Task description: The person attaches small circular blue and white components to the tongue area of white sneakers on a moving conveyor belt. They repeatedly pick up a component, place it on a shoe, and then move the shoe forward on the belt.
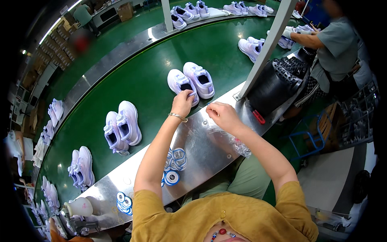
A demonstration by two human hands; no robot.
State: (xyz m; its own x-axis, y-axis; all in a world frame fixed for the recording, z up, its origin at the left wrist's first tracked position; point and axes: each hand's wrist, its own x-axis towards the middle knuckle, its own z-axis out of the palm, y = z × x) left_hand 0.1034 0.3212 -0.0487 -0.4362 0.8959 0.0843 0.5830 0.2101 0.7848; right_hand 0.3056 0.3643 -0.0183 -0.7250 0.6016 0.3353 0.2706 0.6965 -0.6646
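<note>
A pair of white-lavender sneakers, the left shoe (177, 78) and the right shoe (200, 80), stands on the green conveyor belt before me. My left hand (183, 101) is closed at the heel opening of the left shoe, fingertips on its rim. Just right of the pair, my right hand (222, 116) pinches above the metal ledge. A speck of blue shows at its fingertips, too small to name. Below my left forearm lie round blue-and-white stickers (177, 159) in a loose heap. More round stickers (124, 203) lie farther left.
The metal ledge (201, 147) runs between me and the belt, with crumpled clear plastic (242, 149) on it. More sneakers (123, 127) stand along the belt. A grey post (264, 50), a black bin (270, 88) and a red-handled tool (259, 117) are at right. A co-worker (336, 44) handles shoes beyond.
</note>
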